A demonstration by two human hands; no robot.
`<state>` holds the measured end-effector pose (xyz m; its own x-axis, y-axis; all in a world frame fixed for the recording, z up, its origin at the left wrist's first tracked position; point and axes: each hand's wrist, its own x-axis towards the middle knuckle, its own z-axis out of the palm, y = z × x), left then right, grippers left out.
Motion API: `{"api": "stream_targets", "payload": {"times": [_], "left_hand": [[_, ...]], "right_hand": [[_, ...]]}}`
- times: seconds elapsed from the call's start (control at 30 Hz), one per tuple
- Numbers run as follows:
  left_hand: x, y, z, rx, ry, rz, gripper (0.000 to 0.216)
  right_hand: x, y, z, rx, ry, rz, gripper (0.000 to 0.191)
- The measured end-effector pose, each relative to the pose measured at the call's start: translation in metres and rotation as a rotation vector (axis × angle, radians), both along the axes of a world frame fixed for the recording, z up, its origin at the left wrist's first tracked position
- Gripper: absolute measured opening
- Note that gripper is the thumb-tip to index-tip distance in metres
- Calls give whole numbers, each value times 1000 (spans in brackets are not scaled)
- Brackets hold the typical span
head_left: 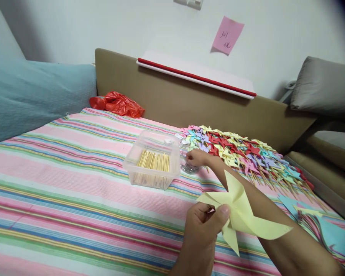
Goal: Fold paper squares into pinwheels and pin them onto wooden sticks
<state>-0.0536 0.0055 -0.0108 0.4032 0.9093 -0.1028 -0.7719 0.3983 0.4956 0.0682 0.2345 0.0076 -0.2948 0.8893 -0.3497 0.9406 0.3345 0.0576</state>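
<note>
A pale yellow paper pinwheel (240, 211), its blades folded in to the centre, is pinched between the thumb and fingers of my left hand (202, 226). My right hand (197, 157) reaches out beyond it, its forearm passing behind the pinwheel. Its fingers are drawn together just over a small heap of shiny metal pins (189, 168); whether anything is between them is too small to tell. Left of that hand stands a clear plastic box (129, 166) holding many thin wooden sticks (154, 161).
Many finished pinwheels on sticks (241, 151) lie in a colourful pile at the right. Stacked coloured paper (327, 230) sits at the lower right. A red plastic bag (117, 104) rests against the brown board (172, 92) on the striped cloth (74, 191).
</note>
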Motion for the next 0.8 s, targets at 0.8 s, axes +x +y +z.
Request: {"api": "stream_targets", "payload": {"times": [0.8], "left_hand": [[5,-8,3,61,-66,-5,30]], "right_hand": [[-3,2,-11,90,163,-38,33]]}}
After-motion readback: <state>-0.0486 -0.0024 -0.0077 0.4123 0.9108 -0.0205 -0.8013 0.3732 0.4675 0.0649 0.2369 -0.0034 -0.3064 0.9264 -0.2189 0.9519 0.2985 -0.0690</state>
